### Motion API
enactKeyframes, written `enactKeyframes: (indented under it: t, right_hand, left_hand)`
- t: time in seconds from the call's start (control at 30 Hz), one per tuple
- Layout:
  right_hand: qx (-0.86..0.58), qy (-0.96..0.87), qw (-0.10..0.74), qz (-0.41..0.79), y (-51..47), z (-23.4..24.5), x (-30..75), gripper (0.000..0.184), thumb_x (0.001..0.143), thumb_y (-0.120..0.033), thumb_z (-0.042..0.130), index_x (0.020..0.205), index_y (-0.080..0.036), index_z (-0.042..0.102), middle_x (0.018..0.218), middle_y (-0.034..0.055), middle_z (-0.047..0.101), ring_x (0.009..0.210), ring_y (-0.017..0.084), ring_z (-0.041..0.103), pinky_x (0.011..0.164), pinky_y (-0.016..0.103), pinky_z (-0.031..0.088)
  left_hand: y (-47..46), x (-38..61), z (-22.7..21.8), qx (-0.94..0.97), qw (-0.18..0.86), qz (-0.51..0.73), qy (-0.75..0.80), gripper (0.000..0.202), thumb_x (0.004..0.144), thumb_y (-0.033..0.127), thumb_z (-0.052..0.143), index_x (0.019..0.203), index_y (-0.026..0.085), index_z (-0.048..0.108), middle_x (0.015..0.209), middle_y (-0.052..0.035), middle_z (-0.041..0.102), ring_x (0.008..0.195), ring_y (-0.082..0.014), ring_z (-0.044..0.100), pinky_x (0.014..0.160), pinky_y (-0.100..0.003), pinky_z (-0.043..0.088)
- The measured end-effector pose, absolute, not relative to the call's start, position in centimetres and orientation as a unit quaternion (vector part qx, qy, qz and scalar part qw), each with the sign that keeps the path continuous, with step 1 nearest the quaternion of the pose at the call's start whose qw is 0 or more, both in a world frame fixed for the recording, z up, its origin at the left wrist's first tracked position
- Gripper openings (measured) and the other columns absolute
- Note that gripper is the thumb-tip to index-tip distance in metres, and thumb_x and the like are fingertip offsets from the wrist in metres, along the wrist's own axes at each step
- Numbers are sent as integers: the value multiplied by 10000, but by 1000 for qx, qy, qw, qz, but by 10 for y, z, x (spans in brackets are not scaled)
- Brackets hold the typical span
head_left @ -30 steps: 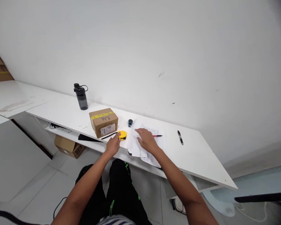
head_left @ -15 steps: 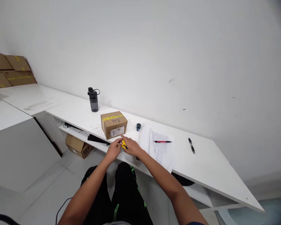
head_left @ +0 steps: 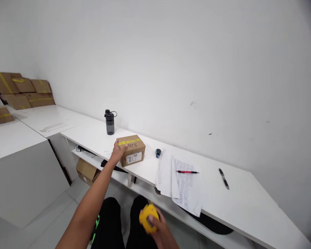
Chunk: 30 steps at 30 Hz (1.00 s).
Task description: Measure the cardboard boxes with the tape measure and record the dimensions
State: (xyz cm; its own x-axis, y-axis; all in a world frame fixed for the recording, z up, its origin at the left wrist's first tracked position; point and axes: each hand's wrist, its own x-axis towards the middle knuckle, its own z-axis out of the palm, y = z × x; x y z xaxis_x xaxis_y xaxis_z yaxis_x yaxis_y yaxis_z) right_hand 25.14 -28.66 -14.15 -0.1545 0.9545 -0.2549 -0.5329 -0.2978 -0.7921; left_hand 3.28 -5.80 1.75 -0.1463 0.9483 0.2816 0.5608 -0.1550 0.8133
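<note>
My left hand (head_left: 117, 153) reaches out to a small cardboard box (head_left: 131, 150) with yellow tape on the white desk (head_left: 238, 197); its fingers rest against the box's left end. My right hand (head_left: 159, 231) is low and close to my body, off the desk, closed round a yellow tape measure (head_left: 148, 217). A black tape strip runs from the desk edge by the box.
A dark water bottle (head_left: 110, 122) stands behind the box. A small blue object (head_left: 158, 152), loose printed papers (head_left: 182, 181) with a red pen (head_left: 187, 172), and a black marker (head_left: 223, 178) lie to the right. Cardboard boxes (head_left: 20, 91) are stacked far left; another box (head_left: 86, 171) sits under the desk.
My right hand took the yellow tape measure off the desk and drew it back toward my body. My left hand moved from the tape measure to the box's left end.
</note>
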Motion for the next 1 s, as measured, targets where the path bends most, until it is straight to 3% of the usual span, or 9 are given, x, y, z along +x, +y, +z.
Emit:
enactKeyframes:
  t: [0.13, 0.27, 0.37, 0.43, 0.5, 0.57, 0.67, 0.87, 1.0]
  right_hand:
    - [-351, -266, 456, 773, -307, -175, 245, 698, 481, -513, 896, 1009, -277, 505, 947, 41, 692, 819, 262, 699, 531, 275, 489]
    - [-303, -355, 493, 734, -287, -131, 255, 615, 555, -472, 869, 991, -282, 478, 1024, 40, 677, 814, 239, 687, 481, 235, 443]
    - [-316, -443, 525, 654, -256, -70, 266, 528, 668, -463, 803, 1052, -272, 495, 991, 35, 677, 812, 219, 673, 565, 270, 489]
    - [-364, -534, 550, 530, -233, -31, 273, 419, 752, -445, 735, 1072, -262, 536, 936, 19, 670, 810, 198, 658, 699, 323, 535]
    - [-398, -633, 551, 372, -213, 1, 279, 394, 760, -403, 720, 1093, -252, 573, 1025, 45, 667, 901, 212, 650, 797, 352, 536]
    - [-389, -717, 522, 250, -196, 27, 282, 386, 777, -361, 689, 1131, -246, 587, 1110, 72, 661, 993, 233, 640, 877, 387, 521]
    - [-356, -801, 466, 119, -176, 51, 282, 378, 775, -275, 639, 1148, -240, 591, 1143, 87, 663, 1070, 253, 622, 946, 429, 492]
    - [-404, -817, 406, 70, -167, 60, 281, 407, 774, -283, 633, 1169, -222, 562, 1100, 90, 654, 1011, 245, 621, 858, 391, 508]
    - [-469, -803, 361, 66, -163, 69, 307, 376, 787, -306, 622, 1151, -223, 578, 1048, 78, 656, 914, 232, 610, 756, 352, 488]
  left_hand:
    - [-56, 22, 15, 602, 414, 422, 537, 806, 898, 539, 499, 1557, 294, 106, 1426, -152, 533, 1118, -236, 649, 828, -351, 556]
    - [-60, 30, 27, 645, 454, 357, 501, 781, 877, 536, 523, 1549, 320, 189, 1413, -118, 557, 1105, -252, 650, 819, -376, 555]
    - [-67, 47, 38, 676, 316, 379, 548, 689, 854, 488, 561, 1474, 239, 392, 1407, -139, 556, 1224, -298, 570, 959, -445, 488]
    - [-81, 60, 47, 667, 131, 429, 595, 578, 855, 442, 563, 1370, 185, 515, 1426, -157, 526, 1330, -322, 459, 1061, -468, 394]
    - [-101, 69, 57, 653, 22, 459, 602, 432, 894, 439, 499, 1222, 181, 607, 1334, -144, 591, 1300, -315, 472, 1061, -457, 376]
    - [-123, 74, 66, 678, 75, 450, 577, 397, 939, 492, 395, 1003, 202, 659, 1073, -98, 694, 1075, -274, 602, 925, -405, 455]
    - [-148, 76, 74, 723, 237, 391, 517, 480, 924, 595, 371, 751, 208, 597, 748, -23, 653, 739, -196, 606, 672, -306, 452]
    - [-147, 79, 77, 734, 329, 365, 469, 471, 841, 631, 516, 649, 205, 454, 602, 26, 486, 586, -134, 476, 547, -256, 349]
    - [-116, 71, 92, 714, 394, 370, 445, 458, 790, 602, 605, 641, 200, 447, 616, 23, 498, 574, -122, 476, 533, -248, 352]
